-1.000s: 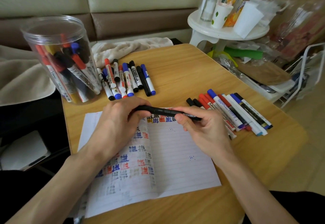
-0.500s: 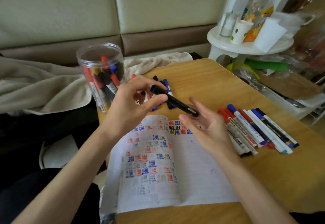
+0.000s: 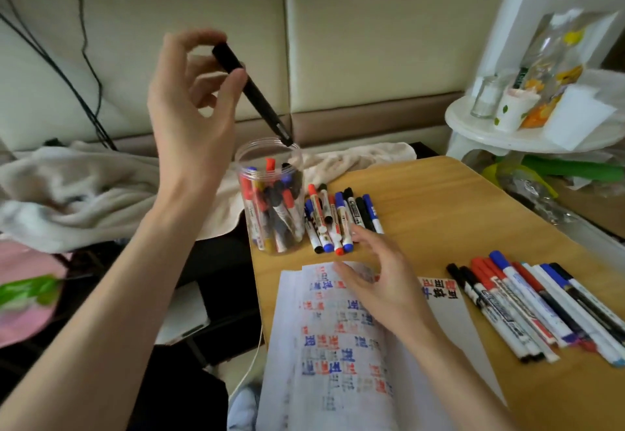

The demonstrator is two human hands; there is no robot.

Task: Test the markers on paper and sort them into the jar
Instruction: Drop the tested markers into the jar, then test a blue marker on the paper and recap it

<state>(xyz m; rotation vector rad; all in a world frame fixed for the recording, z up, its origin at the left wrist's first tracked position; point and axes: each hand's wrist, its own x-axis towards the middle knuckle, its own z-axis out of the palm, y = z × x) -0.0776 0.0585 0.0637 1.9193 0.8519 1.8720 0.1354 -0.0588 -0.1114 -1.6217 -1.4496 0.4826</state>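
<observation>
My left hand (image 3: 191,102) is raised high and pinches a black marker (image 3: 253,93) near its capped upper end. The marker slants down to the right, its lower tip just at the rim of the clear plastic jar (image 3: 272,159). The jar stands at the table's back left corner and holds several red, blue and black markers. My right hand (image 3: 385,278) hovers open over the lined paper (image 3: 341,346), which is covered with red, blue and black test marks. It holds nothing.
A row of markers (image 3: 341,220) lies right of the jar, and another group of markers (image 3: 541,305) lies on the wooden table (image 3: 439,200) at the right. A beige blanket (image 3: 84,193) is left of the jar. A white side table (image 3: 527,132) with cups stands back right.
My left hand took the black marker alone and lifted it up over the jar. My right hand let go of it and stayed above the paper. The camera view tilted up.
</observation>
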